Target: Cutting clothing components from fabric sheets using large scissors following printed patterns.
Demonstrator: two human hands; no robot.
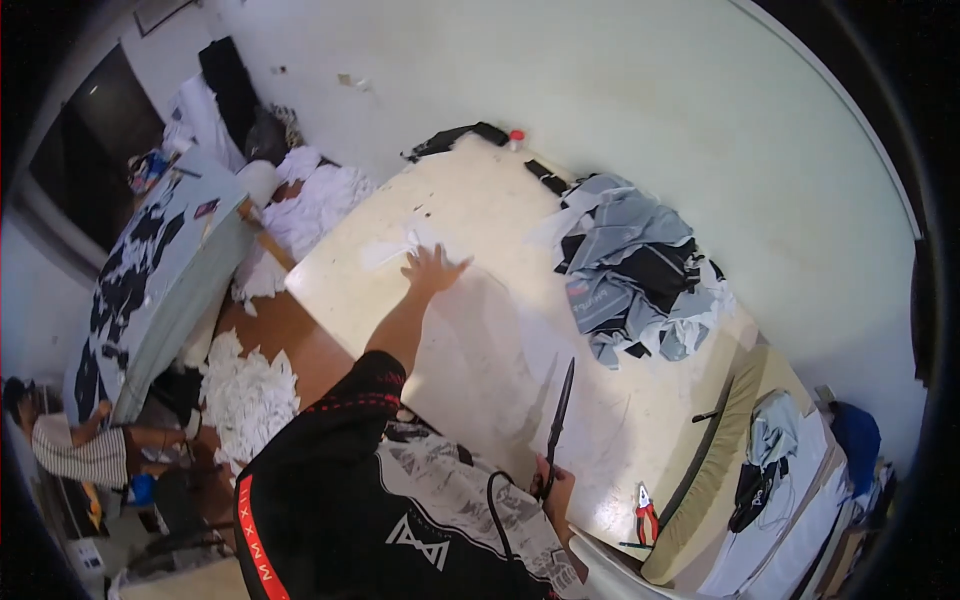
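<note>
My left hand (435, 270) reaches out over the pale table (470, 350), fingers spread. Its fingertips are at the edge of a small white piece (390, 250), cloth or paper, lying flat; I cannot tell whether they press on it. Close to my body, my right hand (556, 482) is closed around the handles of long dark scissors (562, 410). Their blades point up and away, seemingly together, above the tabletop. Part of the right hand is hidden by the handles and my clothing.
A heap of grey, black and white cloth pieces (630, 260) lies at the table's far right. Red-handled pliers (645, 515) rest near a khaki padded roll (710, 460). White scraps (250, 395) cover floor at left, where another person (80, 445) works beside a second table (165, 250).
</note>
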